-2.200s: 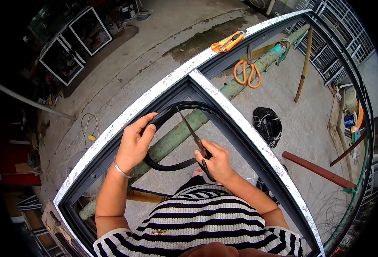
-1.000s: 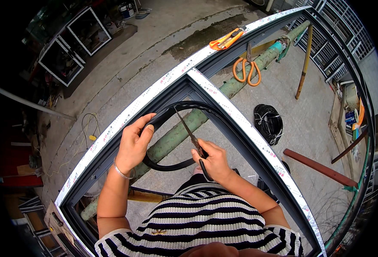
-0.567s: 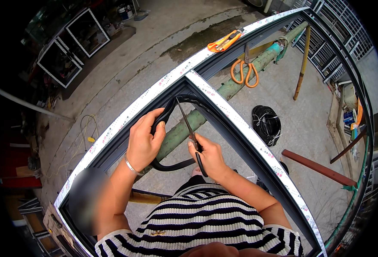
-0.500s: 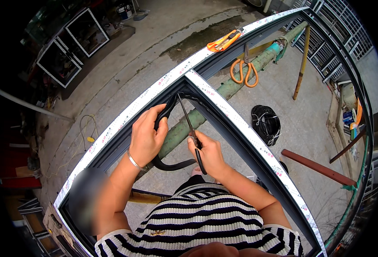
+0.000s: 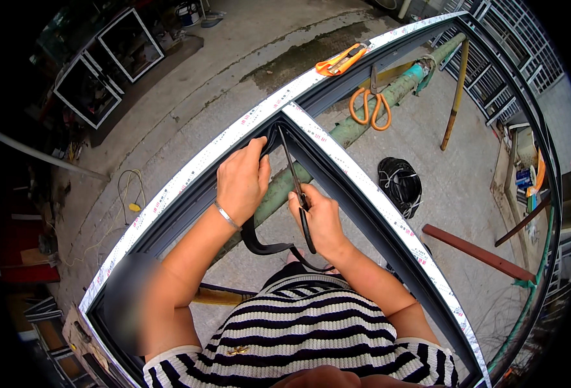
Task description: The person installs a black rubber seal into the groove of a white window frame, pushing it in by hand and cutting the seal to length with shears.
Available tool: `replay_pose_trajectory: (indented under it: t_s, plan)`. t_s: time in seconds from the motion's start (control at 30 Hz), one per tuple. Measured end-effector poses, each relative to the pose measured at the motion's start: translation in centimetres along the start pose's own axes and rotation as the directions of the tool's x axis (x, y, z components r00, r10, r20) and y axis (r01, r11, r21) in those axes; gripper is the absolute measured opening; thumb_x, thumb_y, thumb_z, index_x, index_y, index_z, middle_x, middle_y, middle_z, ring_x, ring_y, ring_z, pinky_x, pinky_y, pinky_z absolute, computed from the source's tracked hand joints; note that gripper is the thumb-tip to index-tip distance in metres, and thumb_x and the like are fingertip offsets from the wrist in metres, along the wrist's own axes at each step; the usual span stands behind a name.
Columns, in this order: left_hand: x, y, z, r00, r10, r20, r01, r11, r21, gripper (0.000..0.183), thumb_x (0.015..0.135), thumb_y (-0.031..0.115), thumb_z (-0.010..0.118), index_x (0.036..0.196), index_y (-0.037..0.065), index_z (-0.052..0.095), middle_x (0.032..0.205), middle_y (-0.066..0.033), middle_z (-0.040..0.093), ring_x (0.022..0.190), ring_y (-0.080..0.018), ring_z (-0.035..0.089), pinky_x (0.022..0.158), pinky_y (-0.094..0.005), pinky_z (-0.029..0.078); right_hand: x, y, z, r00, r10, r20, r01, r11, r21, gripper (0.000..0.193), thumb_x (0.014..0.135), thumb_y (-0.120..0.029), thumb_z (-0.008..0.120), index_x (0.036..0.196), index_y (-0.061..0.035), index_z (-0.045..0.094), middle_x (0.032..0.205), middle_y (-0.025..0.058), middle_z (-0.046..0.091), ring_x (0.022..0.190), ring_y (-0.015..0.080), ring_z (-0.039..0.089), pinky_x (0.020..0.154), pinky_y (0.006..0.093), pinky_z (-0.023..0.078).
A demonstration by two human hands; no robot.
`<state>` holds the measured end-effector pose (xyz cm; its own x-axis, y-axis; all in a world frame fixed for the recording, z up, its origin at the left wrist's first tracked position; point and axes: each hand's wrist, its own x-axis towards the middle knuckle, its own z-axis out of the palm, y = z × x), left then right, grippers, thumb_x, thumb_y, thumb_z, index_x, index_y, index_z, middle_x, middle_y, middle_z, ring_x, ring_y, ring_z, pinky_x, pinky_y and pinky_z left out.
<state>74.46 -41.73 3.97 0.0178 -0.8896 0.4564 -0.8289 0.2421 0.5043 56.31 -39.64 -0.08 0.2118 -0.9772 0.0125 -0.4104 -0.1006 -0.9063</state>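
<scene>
Taking the middle of the view as the dial's centre, a big window frame (image 5: 195, 169) is stretching around the person, with one inner corner sitting at twelve o'clock. A green pipe (image 5: 345, 132) is passing beneath it, slanting from seven towards two o'clock.

The black strip (image 5: 269, 248) is running into that inner corner at its upper end, while its slack is looping down to six o'clock and its thin tail is trailing towards five, near the right wrist.

The left hand (image 5: 242, 181), at ten o'clock, is grasping the strip close to the corner, thumb and fingers curling round it. The right hand (image 5: 321, 220), at four o'clock, is clasping the black-handled scissors (image 5: 289, 161), whose blades are lying together and pointing to twelve, the tip meeting the strip or just beside it; which, I cannot tell.

The step in hand seems to be working the strip into the corner with the tip. Doing it well probably means guiding the strip flat and untwisted with the left fingers, pushing gently so the point is not piercing the rubbery material, and letting the loop hang free without tugging.

Orange-handled scissors (image 5: 382, 113) and an orange cutter (image 5: 340, 61) are lying apart, around one o'clock.
</scene>
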Motion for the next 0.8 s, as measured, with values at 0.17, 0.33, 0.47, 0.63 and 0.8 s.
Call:
replay_pose_trajectory:
  t_s: [0.17, 0.33, 0.47, 0.63, 0.8]
  plan:
    - [0.1, -0.5, 0.6, 0.994, 0.089, -0.063, -0.089, 0.996, 0.003, 0.030, 0.091, 0.002, 0.066, 0.121, 0.001, 0.065, 0.082, -0.0198, 0.068, 0.072, -0.0373, 0.068, 0.065, -0.0459, 0.053, 0.1, -0.9, -0.4, 0.999, 0.043, 0.032, -0.043, 0.999, 0.021, 0.024, 0.099, -0.022, 0.070, 0.104, 0.0009, 0.069, 0.068, 0.0218, 0.065, 0.060, 0.0345, 0.068, 0.059, 0.0406, 0.051]
    - [0.0, -0.7, 1.0, 0.996, 0.082, -0.046, -0.077, 0.990, 0.115, 0.033, 0.090, 0.004, 0.067, 0.123, 0.002, 0.065, 0.085, -0.0162, 0.069, 0.078, -0.0357, 0.069, 0.067, -0.0477, 0.054, 0.1, -0.9, 0.1, 0.997, 0.065, 0.044, -0.067, 0.996, 0.051, 0.027, 0.100, -0.024, 0.068, 0.098, 0.0025, 0.066, 0.064, 0.0177, 0.063, 0.054, 0.0269, 0.062, 0.056, 0.0388, 0.048]
    - [0.1, -0.7, 1.4, 0.996, 0.082, -0.033, -0.075, 0.982, 0.173, 0.033, 0.091, 0.007, 0.065, 0.124, 0.003, 0.065, 0.084, -0.0135, 0.068, 0.077, -0.0341, 0.070, 0.064, -0.0474, 0.055, 0.1, -0.4, 0.7, 0.997, 0.053, 0.061, -0.061, 0.988, 0.139, 0.027, 0.105, -0.024, 0.062, 0.097, 0.0020, 0.064, 0.057, 0.0043, 0.057, 0.043, 0.0107, 0.052, 0.041, 0.0298, 0.040]
    - [0.1, -0.1, 1.0, 1.000, -0.014, 0.005, 0.013, 0.966, 0.258, 0.031, 0.092, 0.008, 0.063, 0.123, 0.004, 0.062, 0.084, -0.0150, 0.069, 0.074, -0.0365, 0.071, 0.061, -0.0485, 0.055, -0.2, -2.3, -0.2, 0.970, 0.176, 0.170, -0.212, 0.950, 0.229, 0.031, 0.106, -0.027, 0.058, 0.093, 0.0009, 0.061, 0.059, 0.0044, 0.057, 0.041, 0.0117, 0.055, 0.038, 0.0281, 0.040]
    - [0.3, 0.1, 1.3, 0.999, -0.044, -0.015, 0.047, 0.974, 0.223, 0.024, 0.095, 0.008, 0.062, 0.118, 0.002, 0.059, 0.089, -0.0208, 0.073, 0.077, -0.0417, 0.071, 0.067, -0.0527, 0.056, -2.2, -2.4, -1.5, 0.940, 0.224, 0.256, -0.283, 0.932, 0.224, 0.033, 0.107, -0.028, 0.058, 0.091, 0.0009, 0.059, 0.060, 0.0051, 0.057, 0.041, 0.0119, 0.053, 0.038, 0.0289, 0.040]
